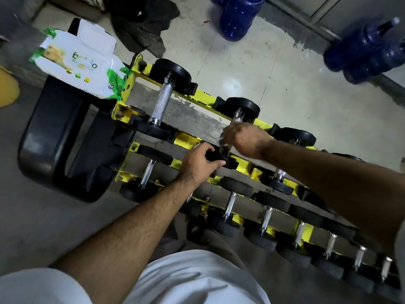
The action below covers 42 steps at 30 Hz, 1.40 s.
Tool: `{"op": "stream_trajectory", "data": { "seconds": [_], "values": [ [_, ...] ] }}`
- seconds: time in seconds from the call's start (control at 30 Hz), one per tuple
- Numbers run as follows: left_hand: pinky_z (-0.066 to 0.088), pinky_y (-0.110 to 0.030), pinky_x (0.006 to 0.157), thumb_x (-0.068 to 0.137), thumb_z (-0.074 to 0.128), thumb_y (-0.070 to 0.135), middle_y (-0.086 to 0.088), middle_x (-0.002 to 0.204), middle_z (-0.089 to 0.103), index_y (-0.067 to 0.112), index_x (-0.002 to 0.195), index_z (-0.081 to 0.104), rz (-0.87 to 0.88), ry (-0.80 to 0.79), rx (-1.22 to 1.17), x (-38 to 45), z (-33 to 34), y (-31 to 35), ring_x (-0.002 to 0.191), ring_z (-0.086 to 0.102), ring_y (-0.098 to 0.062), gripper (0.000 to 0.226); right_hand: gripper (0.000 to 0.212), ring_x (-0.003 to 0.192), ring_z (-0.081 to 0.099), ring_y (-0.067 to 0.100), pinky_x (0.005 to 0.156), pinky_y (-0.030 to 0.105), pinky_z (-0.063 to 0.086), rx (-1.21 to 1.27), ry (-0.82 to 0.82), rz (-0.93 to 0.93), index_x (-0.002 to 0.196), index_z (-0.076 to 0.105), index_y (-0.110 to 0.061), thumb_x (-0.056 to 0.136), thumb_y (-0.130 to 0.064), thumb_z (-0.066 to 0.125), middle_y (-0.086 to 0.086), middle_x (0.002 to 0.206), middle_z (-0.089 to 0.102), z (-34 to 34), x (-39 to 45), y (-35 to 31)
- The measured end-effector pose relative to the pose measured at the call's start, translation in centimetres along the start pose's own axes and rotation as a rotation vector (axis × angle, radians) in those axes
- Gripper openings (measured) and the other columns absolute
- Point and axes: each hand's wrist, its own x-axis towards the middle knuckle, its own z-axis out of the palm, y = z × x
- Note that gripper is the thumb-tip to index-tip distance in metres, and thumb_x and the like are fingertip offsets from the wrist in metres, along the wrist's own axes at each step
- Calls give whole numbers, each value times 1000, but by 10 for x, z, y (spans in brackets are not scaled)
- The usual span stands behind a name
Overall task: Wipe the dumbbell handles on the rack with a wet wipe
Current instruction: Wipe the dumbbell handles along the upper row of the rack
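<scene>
Wiping the second top-tier dumbbell handle (237, 116): right hand (243, 139) curled round it, left hand (198, 163) gripping its near head (221, 159); next, probably the neighbouring handle

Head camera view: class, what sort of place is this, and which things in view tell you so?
Probably a small gym or its storage corner. A yellow rack holds rows of dumbbells with black ends and metal handles, the floor is bare concrete, and large blue water bottles stand by the wall.
</scene>
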Motion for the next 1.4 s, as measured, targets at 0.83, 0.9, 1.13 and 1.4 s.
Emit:
{"op": "stream_trajectory", "data": {
  "seconds": [0.83, 0.9, 1.13, 1.4],
  "values": [
    [53, -37, 72, 81, 74, 21, 0, 102, 58, 13, 99, 61, 262, -177, 461, 19, -13, -11, 92, 59, -22, 24, 43, 112, 65, 21, 90, 29, 49, 294, 243, 268, 117, 72, -17, 87, 4, 49, 0, 122, 70, -30, -8, -10],
    [51, -35, 76, 83, 71, 21, -2, 107, 57, 13, 105, 59, 391, -167, 597, 15, -13, -3, 97, 58, -22, 27, 43, 113, 65, 22, 88, 31, 51, 243, 226, 224, 114, 73, -17, 86, 5, 50, 0, 121, 71, -33, -11, -9],
    [51, -33, 73, 75, 77, 17, -2, 94, 52, 16, 100, 61, 680, -109, 901, 4, -7, 13, 87, 54, -19, 30, 43, 120, 61, 22, 93, 41, 55, 127, 210, 222, 116, 73, -23, 87, 1, 51, -1, 131, 66, -37, -31, 12],
    [42, -38, 89, 77, 61, 4, -6, 102, 49, 13, 109, 57, 708, -116, 1114, -15, 25, 31, 94, 48, -24, 34, 45, 123, 58, 23, 95, 38, 54, 220, 257, 292, 119, 72, -17, 87, 6, 50, 3, 131, 66, -26, -26, 2]
  ]
}}
